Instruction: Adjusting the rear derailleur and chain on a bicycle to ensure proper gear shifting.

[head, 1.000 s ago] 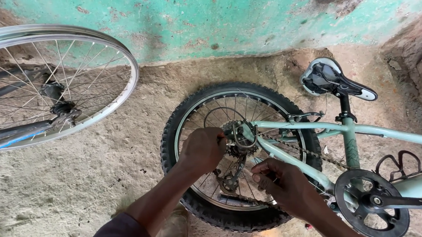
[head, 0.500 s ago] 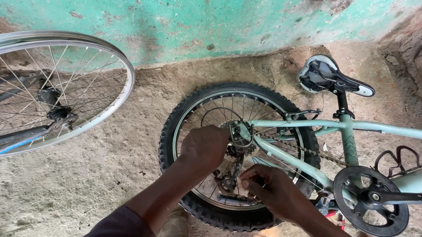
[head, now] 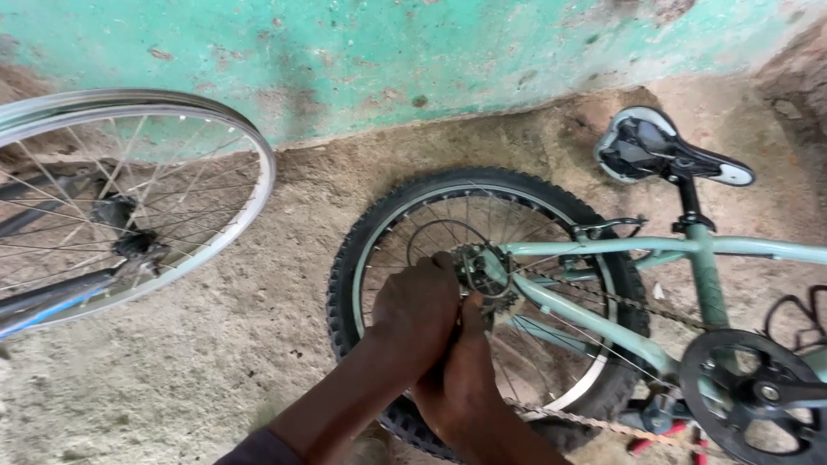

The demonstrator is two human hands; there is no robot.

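A pale green bicycle point(head: 750, 253) stands upside down on the dirt floor, resting on its black and white saddle point(head: 658, 149). Its rear wheel point(head: 374, 236) has a knobbly black tyre. My left hand point(head: 417, 306) is closed around the wheel's hub beside the sprocket cluster point(head: 487, 271). My right hand point(head: 460, 381) sits just below and against the left one, fingers pressed up at the same spot; whatever it grips is hidden. The chain point(head: 586, 424) runs from the sprockets down to the black chainring point(head: 759, 394).
A bare silver spoked wheel point(head: 229, 139) on another bicycle frame stands at the left. A worn green wall point(head: 398, 37) closes the back. A wire bottle cage point(head: 818, 314) sits on the frame at right. Rough stone rises at the far right.
My right hand has moved left from the frame's stay to meet the left hand at the hub. The view has drifted slightly right.
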